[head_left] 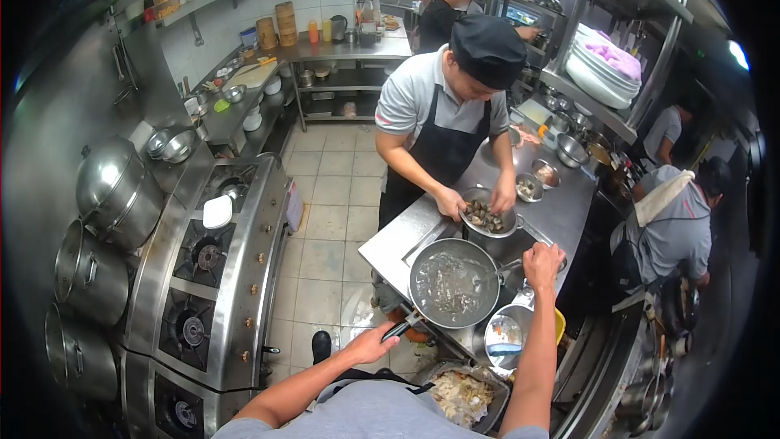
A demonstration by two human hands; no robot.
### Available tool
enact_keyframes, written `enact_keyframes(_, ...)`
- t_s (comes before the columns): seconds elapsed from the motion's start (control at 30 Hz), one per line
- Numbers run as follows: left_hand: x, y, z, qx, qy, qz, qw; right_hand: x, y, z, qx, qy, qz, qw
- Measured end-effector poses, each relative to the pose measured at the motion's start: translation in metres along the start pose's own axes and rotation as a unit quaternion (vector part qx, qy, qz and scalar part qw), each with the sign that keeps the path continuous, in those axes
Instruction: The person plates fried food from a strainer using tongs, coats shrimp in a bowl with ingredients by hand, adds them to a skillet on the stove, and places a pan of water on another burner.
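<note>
A wide metal frying pan (pixel 455 283) with clear liquid and small pale bits in it is at the counter's near corner. My left hand (pixel 374 344) is closed round its black handle (pixel 398 329). Across the pan, my right hand (pixel 543 267) is closed on a long-handled utensil (pixel 512 267) whose metal shaft reaches the pan's right rim. Its working end cannot be made out. Just beyond the pan, a co-worker's hands are at a metal bowl (pixel 491 226) of shellfish. A metal pot (pixel 526 317) stands below my right hand.
A co-worker (pixel 443 106) in a dark apron stands close across the counter (pixel 561 215). Small metal bowls (pixel 529 188) sit farther along it. To my left is a gas range (pixel 207 256) with large pots (pixel 89 268). A bin of food scraps (pixel 463 397) is below me.
</note>
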State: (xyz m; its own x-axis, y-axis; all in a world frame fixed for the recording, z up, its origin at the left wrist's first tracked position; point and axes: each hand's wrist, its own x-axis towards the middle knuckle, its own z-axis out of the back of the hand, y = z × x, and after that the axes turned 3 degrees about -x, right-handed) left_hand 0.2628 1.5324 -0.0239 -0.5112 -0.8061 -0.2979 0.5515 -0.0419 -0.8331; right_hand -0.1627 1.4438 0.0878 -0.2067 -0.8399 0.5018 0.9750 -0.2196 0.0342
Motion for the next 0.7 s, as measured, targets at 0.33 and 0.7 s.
enact_keyframes(0.33,-0.001,-0.006,0.005,0.022,0.027,0.018,0.999,-0.003,-0.007,-0.009,0.006,-0.015,-0.001,1.000)
enact_keyframes(0.7,-0.005,-0.014,0.004,0.027,0.019,0.032,0.999,0.001,-0.004,-0.006,0.003,-0.003,-0.003,1.000)
